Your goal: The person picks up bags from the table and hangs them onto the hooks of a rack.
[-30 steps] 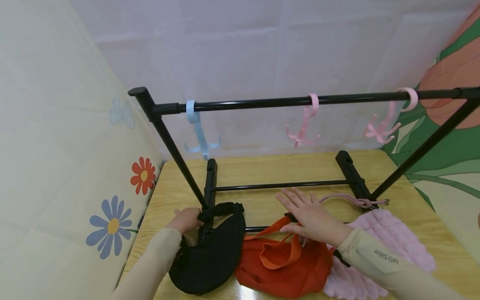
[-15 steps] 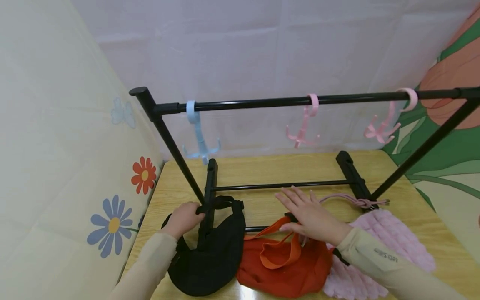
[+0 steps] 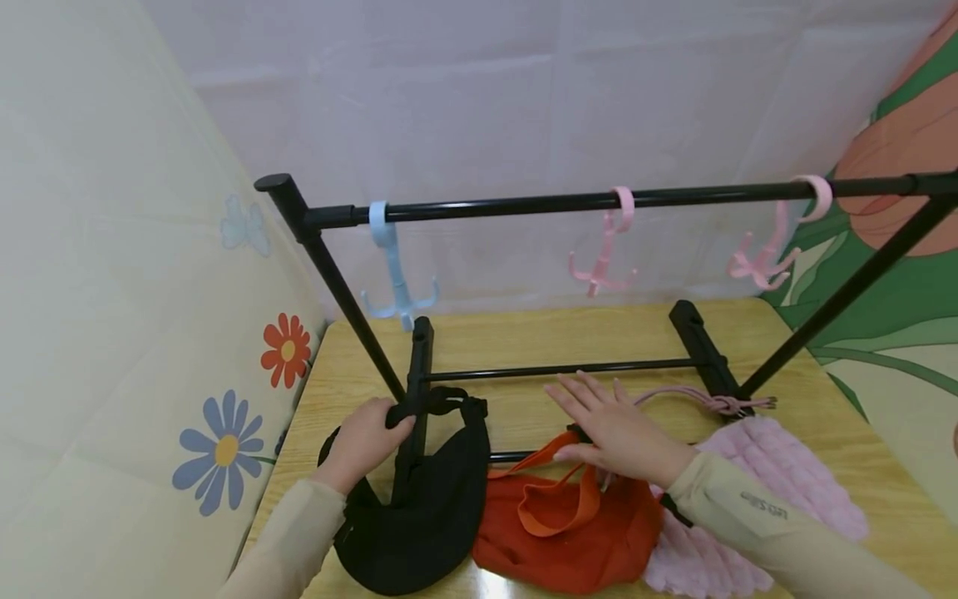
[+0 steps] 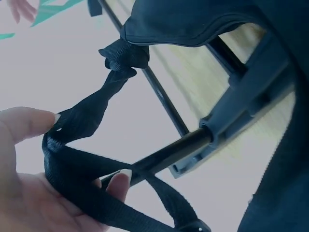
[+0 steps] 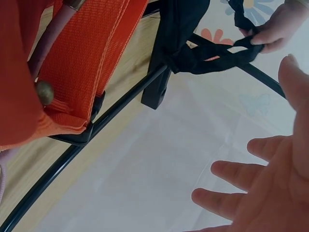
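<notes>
A black crescent-shaped bag (image 3: pixel 422 524) lies at the front left, partly over the rack's left foot. Its black strap (image 4: pixel 87 116) is pinched between the thumb and curled fingers of my left hand (image 3: pixel 367 441), a little above the table. Beside that bag is an orange bag (image 3: pixel 576 541) with looped orange handles. Over its upper edge hovers my right hand (image 3: pixel 617 428), fingers straight and spread; in the right wrist view the palm holds nothing. A pink quilted bag (image 3: pixel 786 482) with a knotted cord lies right of the orange one, partly hidden by my right forearm.
A black rack stands on the wooden table (image 3: pixel 554 324), its top bar (image 3: pixel 509 205) crossing the view. From the bar hang a blue hook (image 3: pixel 397 266) at the left and two pink ones, a middle hook (image 3: pixel 602 249) and a right hook (image 3: pixel 767 249).
My left hand has risen slightly, drawing the black bag's strap up with it. My right hand stays nearly where it was, and the orange and pink bags have not moved.
</notes>
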Demonstrator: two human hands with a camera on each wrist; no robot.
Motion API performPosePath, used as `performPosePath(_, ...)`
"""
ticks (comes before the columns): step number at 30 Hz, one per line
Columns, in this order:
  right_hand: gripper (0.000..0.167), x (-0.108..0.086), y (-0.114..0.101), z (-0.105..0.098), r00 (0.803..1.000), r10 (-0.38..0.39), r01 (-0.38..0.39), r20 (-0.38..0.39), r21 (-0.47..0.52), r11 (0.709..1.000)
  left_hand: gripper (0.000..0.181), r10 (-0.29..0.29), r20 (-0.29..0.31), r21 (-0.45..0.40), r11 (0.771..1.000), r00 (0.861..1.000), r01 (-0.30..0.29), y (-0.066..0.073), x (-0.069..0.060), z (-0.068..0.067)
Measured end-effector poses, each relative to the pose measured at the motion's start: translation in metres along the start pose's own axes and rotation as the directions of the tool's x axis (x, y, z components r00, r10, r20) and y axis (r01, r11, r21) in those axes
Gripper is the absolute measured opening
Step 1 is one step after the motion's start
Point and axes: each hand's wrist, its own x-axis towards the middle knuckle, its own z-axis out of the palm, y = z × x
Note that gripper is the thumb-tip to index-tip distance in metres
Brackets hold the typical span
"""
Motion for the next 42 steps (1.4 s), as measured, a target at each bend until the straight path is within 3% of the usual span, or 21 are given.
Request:
performPosePath(4, 0.082, 0.002, -0.001, -0.001, 1.000, 0.002, -0.003, 0.007, 0.003, 1.000, 0.026, 0.007, -0.058, -0.039, 0.999, 0.998, -0.010, 0.008, -0.004, -0.004)
performPosePath(9, 0.083, 0.005, -0.002, -0.001, 1.000, 0.000, 0.000, 0.002, 0.007, 1.000, 0.026, 0.066, -0.131, -0.075, 0.994, 0.989, -0.076, 0.017, -0.007, -0.005)
performPosePath(21, 0.083, 0.013, -0.008, -0.001, 1.000, -0.006, 0.007, -0.014, 0.091, 0.996, 0.023, 0.168, -0.158, -0.165, 0.967, 0.973, -0.194, 0.038, -0.013, -0.013)
performPosePath(26, 0.083, 0.018, -0.012, 0.000, 0.999, -0.029, 0.032, -0.033, 0.125, 0.992, 0.020, 0.220, -0.195, -0.196, 0.946, 0.956, -0.258, 0.045, -0.015, -0.020)
performPosePath(30, 0.084, 0.019, -0.015, 0.000, 0.999, -0.040, 0.045, -0.037, 0.142, 0.989, 0.019, 0.258, -0.218, -0.175, 0.939, 0.941, -0.298, 0.050, -0.017, -0.025)
performPosePath(34, 0.083, 0.020, -0.018, -0.001, 0.998, -0.053, 0.059, -0.043, 0.148, 0.987, 0.016, 0.266, -0.208, -0.176, 0.936, 0.941, -0.304, 0.054, -0.021, -0.029)
performPosePath(42, 0.083, 0.028, -0.029, -0.004, 0.989, -0.110, 0.128, -0.095, 0.207, 0.970, 0.011, 0.219, -0.165, -0.209, 0.945, 0.962, -0.251, 0.069, -0.031, -0.038)
